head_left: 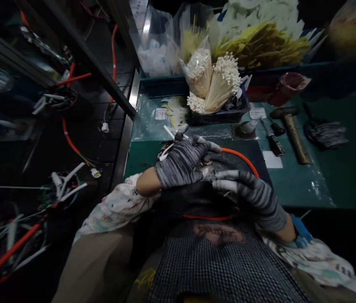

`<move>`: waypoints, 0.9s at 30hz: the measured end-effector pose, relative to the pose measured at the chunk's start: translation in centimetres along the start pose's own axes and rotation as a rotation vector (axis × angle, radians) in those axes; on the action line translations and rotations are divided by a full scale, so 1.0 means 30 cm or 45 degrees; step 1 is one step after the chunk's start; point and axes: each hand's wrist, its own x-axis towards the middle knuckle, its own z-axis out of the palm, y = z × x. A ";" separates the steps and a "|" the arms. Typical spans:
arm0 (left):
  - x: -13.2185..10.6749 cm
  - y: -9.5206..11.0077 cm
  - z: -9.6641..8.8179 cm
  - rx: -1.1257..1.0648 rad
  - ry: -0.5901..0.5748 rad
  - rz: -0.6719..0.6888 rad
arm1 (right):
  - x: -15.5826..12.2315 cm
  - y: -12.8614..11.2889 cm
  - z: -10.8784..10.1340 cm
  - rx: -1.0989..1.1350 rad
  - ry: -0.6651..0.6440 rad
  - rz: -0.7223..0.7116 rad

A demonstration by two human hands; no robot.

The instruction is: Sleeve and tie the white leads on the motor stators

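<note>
Both my hands wear grey striped work gloves over the near edge of a green workbench (pixel 307 185). My left hand (pixel 182 162) is closed around a bundle of thin white and coloured wires (pixel 166 150) with a white tube (pixel 169 131) sticking up past the thumb. My right hand (pixel 253 195) lies just to the right and lower, fingers stretched toward the left hand and touching the same bundle. An orange cable (pixel 244 159) loops from under the left hand round behind the right hand and back across my lap.
On the bench stand a dark tray (pixel 219 114) with bunches of white-tipped sticks, a hammer (pixel 293 132), a small knife (pixel 274 141), a spare glove (pixel 326 134) and plastic bags. At left a dark rack holds orange cables (pixel 70 141) and white connectors (pixel 66 179).
</note>
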 end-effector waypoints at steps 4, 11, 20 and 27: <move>-0.073 0.042 0.049 0.040 0.285 -0.071 | -0.028 0.026 0.017 0.052 0.196 0.089; -0.123 0.088 0.211 0.301 0.406 0.063 | 0.055 0.021 0.106 0.259 0.585 0.281; -0.225 -0.005 0.065 0.143 0.343 0.275 | 0.137 0.109 0.253 0.139 0.748 0.422; -0.156 -0.099 -0.062 0.074 0.684 0.011 | 0.132 0.075 0.306 0.387 0.653 0.116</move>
